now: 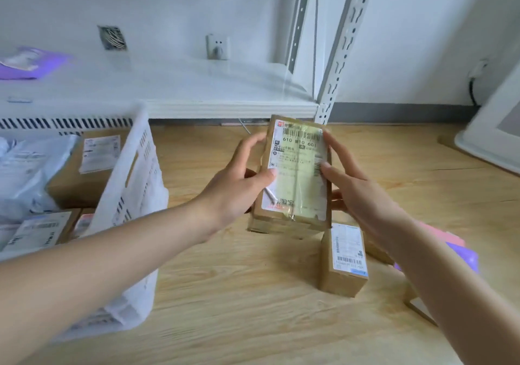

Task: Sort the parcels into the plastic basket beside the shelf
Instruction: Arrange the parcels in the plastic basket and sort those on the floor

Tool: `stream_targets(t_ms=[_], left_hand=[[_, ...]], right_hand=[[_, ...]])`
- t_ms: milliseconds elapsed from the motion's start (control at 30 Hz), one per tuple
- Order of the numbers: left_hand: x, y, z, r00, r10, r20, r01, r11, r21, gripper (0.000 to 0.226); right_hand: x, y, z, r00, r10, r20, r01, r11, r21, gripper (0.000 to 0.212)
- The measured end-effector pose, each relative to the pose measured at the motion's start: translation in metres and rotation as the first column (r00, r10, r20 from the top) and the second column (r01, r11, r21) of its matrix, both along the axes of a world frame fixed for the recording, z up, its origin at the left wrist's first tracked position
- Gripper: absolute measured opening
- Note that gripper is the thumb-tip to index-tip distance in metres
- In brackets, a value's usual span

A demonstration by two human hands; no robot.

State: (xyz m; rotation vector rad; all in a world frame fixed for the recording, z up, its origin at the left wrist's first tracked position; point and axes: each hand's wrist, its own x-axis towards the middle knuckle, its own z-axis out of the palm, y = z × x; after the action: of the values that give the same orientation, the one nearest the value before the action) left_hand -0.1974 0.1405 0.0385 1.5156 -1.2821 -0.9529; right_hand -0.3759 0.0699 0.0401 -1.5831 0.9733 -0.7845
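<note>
I hold the brown cardboard parcel with the taped white label [295, 173] upright between my hands above the wooden floor. My left hand [236, 187] pinches its left edge, my right hand [357, 190] its right edge. The white slatted plastic basket [132, 184] stands to my left.

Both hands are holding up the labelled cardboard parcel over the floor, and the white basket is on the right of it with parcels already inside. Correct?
Not quite. The head view shows the white basket on the left of the held cardboard parcel, not the right. The rest stands: the left hand and right hand both hold that parcel up over the floor, and parcels already lie in the basket.
</note>
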Motion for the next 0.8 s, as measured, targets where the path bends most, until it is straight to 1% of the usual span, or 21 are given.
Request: stream_targets(t_ms=[133, 300, 433, 533, 633, 700, 800], left_hand=[[0.06, 0.026, 0.021, 0.998, 0.024, 0.056, -0.022, 0.999, -0.044, 0.041], [0.143, 0.058, 0.034, 0.992, 0.104, 0.067, -0.095, 0.988, -0.124, 0.043], [0.215, 0.09, 0.041, 0.982, 0.179, 0.059, -0.168, 0.973, -0.16, 0.043], [0.269, 0.11, 0.043, 0.959, 0.245, 0.14, -0.222, 0.961, -0.164, 0.042], [0.322, 0.126, 0.037, 0.937, 0.249, 0.245, -0.231, 0.968, -0.099, 0.041], [0.35, 0.139, 0.027, 0.936, 0.235, 0.262, -0.234, 0.972, -0.038, 0.04], [0.386, 0.156, 0.006, 0.923, 0.285, 0.26, -0.304, 0.952, 0.036, 0.039]], right_hand=[[0.066, 0.012, 0.023, 0.998, 0.063, 0.018, -0.062, 0.995, -0.073, 0.043], [0.15, 0.036, 0.038, 0.982, 0.182, 0.052, -0.178, 0.982, -0.068, 0.051], [0.224, 0.053, 0.039, 0.959, 0.27, 0.086, -0.264, 0.961, -0.078, 0.051], [0.282, 0.067, 0.035, 0.939, 0.333, 0.084, -0.329, 0.943, -0.053, 0.053], [0.336, 0.083, 0.022, 0.929, 0.363, 0.07, -0.366, 0.93, 0.024, 0.059], [0.365, 0.093, 0.011, 0.912, 0.411, 0.008, -0.411, 0.91, 0.052, 0.062], [0.407, 0.11, -0.007, 0.86, 0.484, -0.162, -0.475, 0.875, 0.092, 0.067]])
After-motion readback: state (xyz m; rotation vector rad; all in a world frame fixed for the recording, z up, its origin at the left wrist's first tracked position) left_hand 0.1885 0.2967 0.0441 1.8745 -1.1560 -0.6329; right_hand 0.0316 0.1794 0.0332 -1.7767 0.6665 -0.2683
